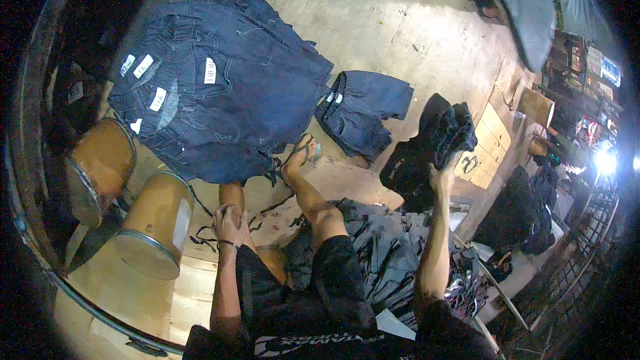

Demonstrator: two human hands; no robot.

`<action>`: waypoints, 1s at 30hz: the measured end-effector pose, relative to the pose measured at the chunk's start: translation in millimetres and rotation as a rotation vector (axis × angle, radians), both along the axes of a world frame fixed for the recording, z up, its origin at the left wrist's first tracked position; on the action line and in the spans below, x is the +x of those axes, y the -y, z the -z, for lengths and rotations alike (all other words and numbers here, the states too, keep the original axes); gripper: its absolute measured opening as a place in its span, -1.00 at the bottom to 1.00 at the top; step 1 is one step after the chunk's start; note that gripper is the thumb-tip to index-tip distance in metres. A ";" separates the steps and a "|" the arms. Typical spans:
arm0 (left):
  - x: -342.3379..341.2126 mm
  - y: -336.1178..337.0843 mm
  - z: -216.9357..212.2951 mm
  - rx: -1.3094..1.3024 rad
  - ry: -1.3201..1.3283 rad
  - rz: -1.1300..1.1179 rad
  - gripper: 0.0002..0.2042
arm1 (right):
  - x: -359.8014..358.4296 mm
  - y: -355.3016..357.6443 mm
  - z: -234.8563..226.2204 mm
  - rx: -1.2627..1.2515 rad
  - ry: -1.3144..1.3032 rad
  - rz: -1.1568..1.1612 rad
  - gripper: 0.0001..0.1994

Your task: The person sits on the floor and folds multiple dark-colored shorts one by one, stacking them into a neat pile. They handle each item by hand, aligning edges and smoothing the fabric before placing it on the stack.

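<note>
**Dark garment lifted from the heap**

Black shorts and bare legs fill the near edge, where the person sits on the plywood floor (373, 20). Their right hand (440, 177) is raised, fingers closed around a limp black garment (433, 140) that hangs in soft folds above the floor. The left hand (230, 223) rests spread on the knee, holding nothing. By the look of it, sorting is under way; the next move would call for a steady hold while the cloth swings across. Ahead lie a large stack of stiff indigo denim shorts (220, 87) with white tags, a smaller folded pair (360, 110), and a rumpled grey heap (387, 247). Two smooth tan drums (157, 223) lie tipped at left.
</note>
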State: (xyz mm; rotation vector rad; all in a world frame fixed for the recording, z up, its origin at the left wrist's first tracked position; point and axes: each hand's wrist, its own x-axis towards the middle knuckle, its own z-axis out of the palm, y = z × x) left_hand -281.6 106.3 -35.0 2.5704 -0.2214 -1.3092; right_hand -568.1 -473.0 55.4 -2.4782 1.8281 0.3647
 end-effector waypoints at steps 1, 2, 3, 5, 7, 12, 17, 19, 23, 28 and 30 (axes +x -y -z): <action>-0.4 1.8 -3.8 0.028 0.013 0.001 -0.51 | 11.9 5.7 30.0 0.052 -0.092 0.139 0.04; 0.7 1.6 -7.0 0.060 0.023 0.014 -0.52 | 27.2 10.5 59.3 0.160 -0.161 0.232 0.12; 1.8 0.3 -10.0 0.105 0.047 0.053 -0.52 | 46.6 4.9 93.8 0.186 -0.096 0.278 0.19; 3.8 -3.9 -14.2 0.001 0.101 -0.024 -0.57 | 96.6 -18.3 165.2 0.236 -0.217 0.364 0.39; 3.5 -5.0 -17.2 0.026 0.129 -0.018 -0.60 | 139.9 -57.7 218.2 0.454 0.000 0.217 0.43; 25.3 25.9 -30.7 -0.205 0.177 -0.239 -0.52 | 209.8 -170.3 259.6 0.676 0.556 0.237 -0.09; 151.6 85.3 -48.8 -0.470 0.604 -0.533 -0.37 | 218.4 -237.3 173.0 0.258 0.692 -0.083 -0.33; 213.8 102.4 -51.4 -0.606 0.677 -0.596 -0.24 | 235.5 -238.3 129.0 0.128 0.523 -0.011 -0.36; 278.9 111.7 -53.1 -0.380 0.725 -0.347 -0.21 | 329.6 -240.1 56.0 0.552 0.778 0.266 -0.42; 255.8 97.4 -75.2 -0.423 0.699 -0.308 -0.38 | 491.8 -294.2 -0.1 0.904 0.620 0.238 -0.07; 242.4 95.9 -93.0 -0.446 0.585 -0.514 -0.36 | 533.1 -328.9 1.9 0.776 0.518 0.043 0.17</action>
